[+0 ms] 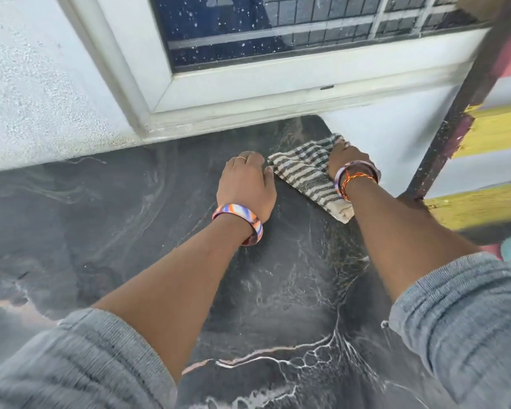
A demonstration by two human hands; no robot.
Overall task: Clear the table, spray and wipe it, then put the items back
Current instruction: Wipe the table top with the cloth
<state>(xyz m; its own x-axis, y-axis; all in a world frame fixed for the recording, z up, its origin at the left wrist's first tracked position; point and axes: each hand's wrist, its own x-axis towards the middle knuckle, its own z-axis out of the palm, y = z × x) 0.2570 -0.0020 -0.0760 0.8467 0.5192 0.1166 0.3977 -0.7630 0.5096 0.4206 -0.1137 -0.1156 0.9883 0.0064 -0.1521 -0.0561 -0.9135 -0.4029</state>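
A striped black-and-cream cloth [304,177] lies on the dark marbled table [115,231] near its far right corner. My right hand [347,160] presses down on the cloth's far end, fingers gripping it. My left hand [247,184] rests on the table just left of the cloth, fingers curled, its fingertips touching the cloth's left edge. Both wrists wear bangles. Nothing else sits on the visible table surface.
A white wall and window frame [248,93] run along the table's far edge. A dark post with yellow and pink painted boards [484,137] stands to the right, close to the table's right edge.
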